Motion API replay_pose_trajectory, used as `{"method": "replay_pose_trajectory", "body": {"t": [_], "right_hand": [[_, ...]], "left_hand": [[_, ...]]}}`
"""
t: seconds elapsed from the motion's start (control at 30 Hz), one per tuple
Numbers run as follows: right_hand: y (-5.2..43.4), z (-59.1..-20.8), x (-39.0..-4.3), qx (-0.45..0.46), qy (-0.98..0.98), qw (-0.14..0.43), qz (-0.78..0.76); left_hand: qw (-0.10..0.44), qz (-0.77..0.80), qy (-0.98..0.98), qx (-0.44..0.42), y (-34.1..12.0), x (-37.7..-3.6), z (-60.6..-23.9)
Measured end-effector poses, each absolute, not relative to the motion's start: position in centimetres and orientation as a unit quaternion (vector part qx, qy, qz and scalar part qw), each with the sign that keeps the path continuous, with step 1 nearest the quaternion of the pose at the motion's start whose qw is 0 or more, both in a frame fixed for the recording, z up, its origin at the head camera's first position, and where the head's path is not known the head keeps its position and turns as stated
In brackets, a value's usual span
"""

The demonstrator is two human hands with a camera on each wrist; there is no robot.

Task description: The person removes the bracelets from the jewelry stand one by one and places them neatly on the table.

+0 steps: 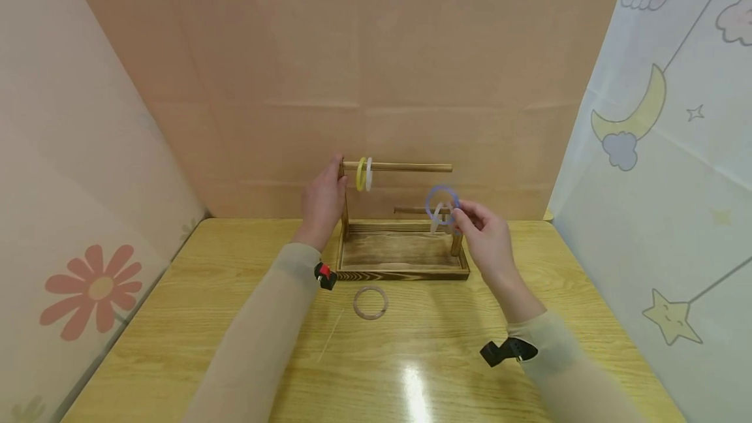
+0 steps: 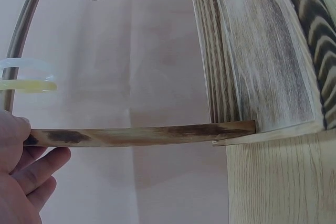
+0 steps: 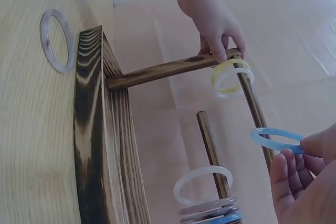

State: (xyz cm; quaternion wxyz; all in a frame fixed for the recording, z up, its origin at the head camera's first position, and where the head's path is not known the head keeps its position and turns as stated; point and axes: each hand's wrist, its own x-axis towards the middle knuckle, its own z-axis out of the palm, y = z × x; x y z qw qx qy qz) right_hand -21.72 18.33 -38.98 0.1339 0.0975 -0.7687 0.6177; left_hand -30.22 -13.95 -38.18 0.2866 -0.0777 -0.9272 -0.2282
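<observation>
A wooden rack [image 1: 404,274] with a tray base stands mid-table. My left hand [image 1: 326,198] grips the top of its left post [image 2: 136,136], next to a yellow ring [image 1: 360,173] and a white ring [image 1: 369,173] hanging on the upper rod [image 1: 411,167]. My right hand [image 1: 484,234] pinches a blue ring [image 1: 440,187] in the air; the right wrist view shows this blue ring [image 3: 255,138] clear of the short lower rod [image 3: 210,145]. That rod carries several rings [image 3: 210,211] near its post. A pale ring [image 1: 355,302] lies flat on the table in front of the rack.
The wooden table [image 1: 176,318] is closed in by a peach backdrop behind and patterned sheets on both sides. Its right edge lies close to the right sheet [image 1: 646,214].
</observation>
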Motion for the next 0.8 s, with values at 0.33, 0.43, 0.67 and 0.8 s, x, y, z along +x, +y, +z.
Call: {"method": "replay_pose_trajectory", "body": {"t": [0.33, 0.43, 0.67, 0.8], "right_hand": [[18.0, -39.7, -20.8, 0.098, -0.771, 0.107, 0.62], [17.9, -40.0, -20.6, 0.097, -0.776, 0.102, 0.615], [17.7, -40.5, -20.1, 0.091, -0.78, 0.089, 0.612], [17.4, -40.8, -19.8, 0.091, -0.78, 0.077, 0.615]], "left_hand": [[0.293, -0.227, -0.925, -0.083, -13.9, -30.3, -38.2], [0.294, -0.224, -0.926, -0.082, -13.9, -30.2, -38.2], [0.292, -0.222, -0.927, -0.076, -13.8, -30.2, -38.1], [0.291, -0.223, -0.927, -0.075, -13.9, -30.1, -38.1]]}}
